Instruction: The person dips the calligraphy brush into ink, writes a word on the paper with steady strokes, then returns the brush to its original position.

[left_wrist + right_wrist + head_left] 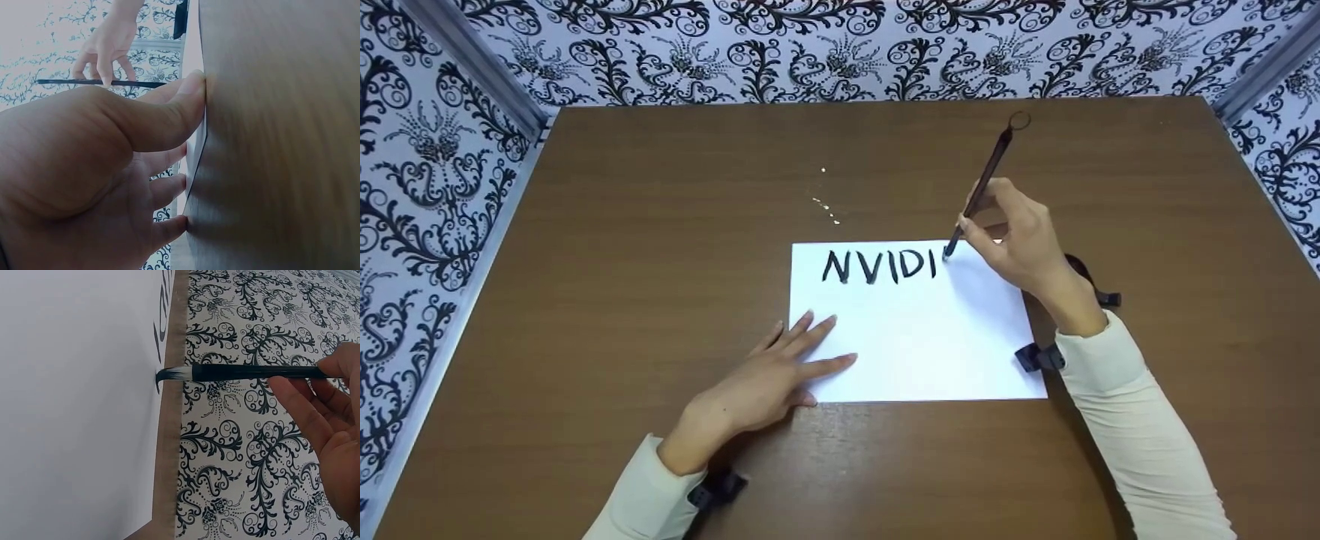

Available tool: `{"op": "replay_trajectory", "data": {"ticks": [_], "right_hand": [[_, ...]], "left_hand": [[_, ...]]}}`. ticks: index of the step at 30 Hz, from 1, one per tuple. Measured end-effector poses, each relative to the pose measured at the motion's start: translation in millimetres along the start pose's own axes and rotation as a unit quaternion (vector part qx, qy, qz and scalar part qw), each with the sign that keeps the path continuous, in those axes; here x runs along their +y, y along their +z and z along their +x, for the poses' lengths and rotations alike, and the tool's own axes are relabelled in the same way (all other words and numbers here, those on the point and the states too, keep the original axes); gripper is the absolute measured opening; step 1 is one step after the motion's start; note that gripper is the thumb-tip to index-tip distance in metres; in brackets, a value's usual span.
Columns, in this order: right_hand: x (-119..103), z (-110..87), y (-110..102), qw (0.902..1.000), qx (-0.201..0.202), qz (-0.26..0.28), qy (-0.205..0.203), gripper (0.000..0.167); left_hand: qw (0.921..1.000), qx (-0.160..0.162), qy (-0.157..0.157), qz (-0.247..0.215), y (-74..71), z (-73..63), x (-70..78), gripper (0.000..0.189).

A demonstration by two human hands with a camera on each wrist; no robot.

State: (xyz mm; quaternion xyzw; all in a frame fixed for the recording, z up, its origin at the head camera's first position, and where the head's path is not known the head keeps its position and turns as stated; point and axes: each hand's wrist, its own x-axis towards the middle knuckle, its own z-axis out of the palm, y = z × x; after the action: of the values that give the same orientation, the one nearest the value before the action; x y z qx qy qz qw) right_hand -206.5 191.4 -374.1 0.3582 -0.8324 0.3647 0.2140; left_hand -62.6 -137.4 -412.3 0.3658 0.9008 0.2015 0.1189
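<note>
My right hand (pixel 1024 240) pinches a dark-handled paintbrush (pixel 994 161) between thumb and fingers, its looped end pointing up and away. In the right wrist view the brush's bristles (pixel 176 373), pale with a black tip, meet the white paper (pixel 915 337) and bend there. Black painted letters (pixel 881 266) reading "NVIDI" run along the sheet's top edge, and the tip is just right of the last one, on a short dark mark. With fingers spread, my left hand (pixel 757 386) rests on the paper's lower left corner; its thumb (pixel 191 84) lies at the near edge.
The paper lies on a brown wooden table (pixel 660 225). Several tiny pale specks (pixel 826 208) dot the wood beyond the sheet. Black-and-white patterned wallpaper (pixel 840 52) surrounds the table. Dark wrist straps (pixel 1039 358) sit at both sleeves.
</note>
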Motion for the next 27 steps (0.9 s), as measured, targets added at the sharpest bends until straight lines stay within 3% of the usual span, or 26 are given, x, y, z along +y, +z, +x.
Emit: {"op": "replay_trajectory", "data": {"ticks": [12, 27], "right_hand": [[-5, 2.1, -1, 0.9995, -0.020, 0.012, -0.023, 0.026], [-18, 2.8, -3, 0.9987, -0.046, 0.016, -0.015, 0.029]], "left_hand": [[1.0000, 0.003, 0.005, 0.004, 0.8, 0.7, -0.7, 0.061], [1.0000, 0.004, 0.004, 0.003, 1.5, 0.4, -1.2, 0.060]]}}
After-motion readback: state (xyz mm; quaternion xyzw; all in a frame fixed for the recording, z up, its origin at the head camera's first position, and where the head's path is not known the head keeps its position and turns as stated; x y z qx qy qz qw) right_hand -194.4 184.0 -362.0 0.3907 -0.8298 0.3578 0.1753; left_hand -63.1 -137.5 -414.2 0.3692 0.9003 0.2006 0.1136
